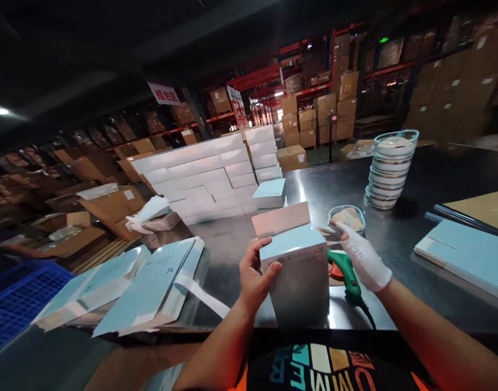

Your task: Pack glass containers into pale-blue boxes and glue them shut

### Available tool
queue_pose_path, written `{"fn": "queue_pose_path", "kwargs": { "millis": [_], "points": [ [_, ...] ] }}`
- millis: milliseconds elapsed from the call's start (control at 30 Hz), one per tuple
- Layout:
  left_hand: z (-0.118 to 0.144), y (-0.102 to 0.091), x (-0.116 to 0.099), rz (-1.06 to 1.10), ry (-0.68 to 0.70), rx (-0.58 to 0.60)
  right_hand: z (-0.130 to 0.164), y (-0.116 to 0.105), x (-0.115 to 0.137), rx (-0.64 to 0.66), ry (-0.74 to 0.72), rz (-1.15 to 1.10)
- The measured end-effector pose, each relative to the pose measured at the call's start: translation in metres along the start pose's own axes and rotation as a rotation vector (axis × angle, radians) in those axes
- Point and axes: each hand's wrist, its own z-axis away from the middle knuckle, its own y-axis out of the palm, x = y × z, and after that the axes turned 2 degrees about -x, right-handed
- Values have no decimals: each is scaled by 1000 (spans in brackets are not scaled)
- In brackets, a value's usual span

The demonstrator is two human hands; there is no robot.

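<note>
Your left hand (254, 274) pinches the top left corner of the blue box (300, 288) with thumb and fingers, maybe to keep it still while its flap (282, 219) stands up at the far side, and the box is at the near edge of the desk (399, 244), where you can get at it easily. Your gloved right hand (365, 260) is near the box's top right corner, but I cannot tell if its fingers pinch anything. The green tool (347, 274) is just right of the box, perhaps for easy grabbing.
</note>
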Motion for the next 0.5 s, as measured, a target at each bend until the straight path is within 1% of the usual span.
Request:
{"fn": "queue_pose_path", "kwargs": {
  "millis": [33,100,167,233,333,367,400,500],
  "points": [
    [1,4,0,7,37,31,0,10,16,68,8,-140],
    [4,9,2,12,93,88,-1,26,38,175,9,-283],
    [6,10,7,4,126,111,0,31,45,214,-34,-268],
    [7,7,12,34,149,78,2,26,37,245,-131,-191],
    [4,1,15,145,194,18,10,14,16,283,-329,-69],
    [2,-2,15,149,213,36,13,11,11,294,-374,-51],
    [0,-4,14,125,232,81,16,9,9,309,-410,-53],
    [-8,-9,8,9,279,246,23,7,14,361,-506,-90]
  ]
}}
